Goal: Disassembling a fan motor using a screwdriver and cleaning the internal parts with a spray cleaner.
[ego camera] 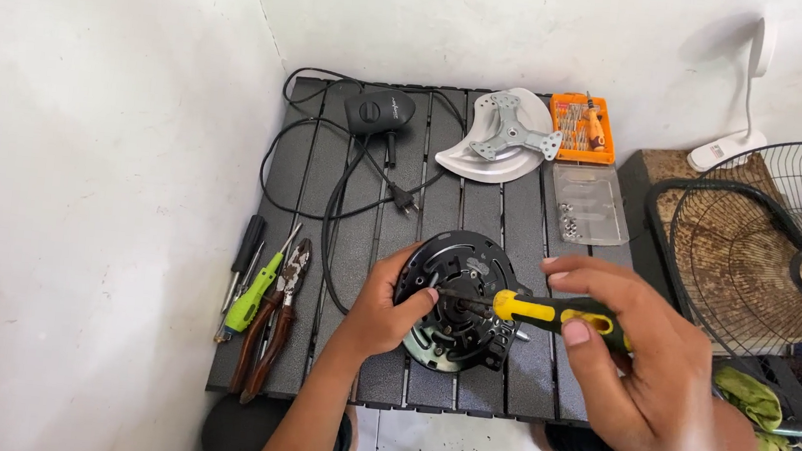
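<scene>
A round black fan motor housing (456, 265) stands tilted on the dark slatted table (519, 217). My left hand (383, 307) grips its left rim, thumb on the face. My right hand (642, 366) holds a yellow-and-black screwdriver (549, 313) lying sideways, its tip pressed into the housing's middle.
At the table's left lie a black screwdriver (247, 245), a green screwdriver (252, 295) and brown-handled pliers (274, 326). A black plug cord (351, 182), a black switch box (378, 111), a white cover with a grey bracket (508, 133), an orange bit set (582, 127) and a clear lid with screws (587, 204) sit at the back. A wire fan guard (762, 241) stands to the right.
</scene>
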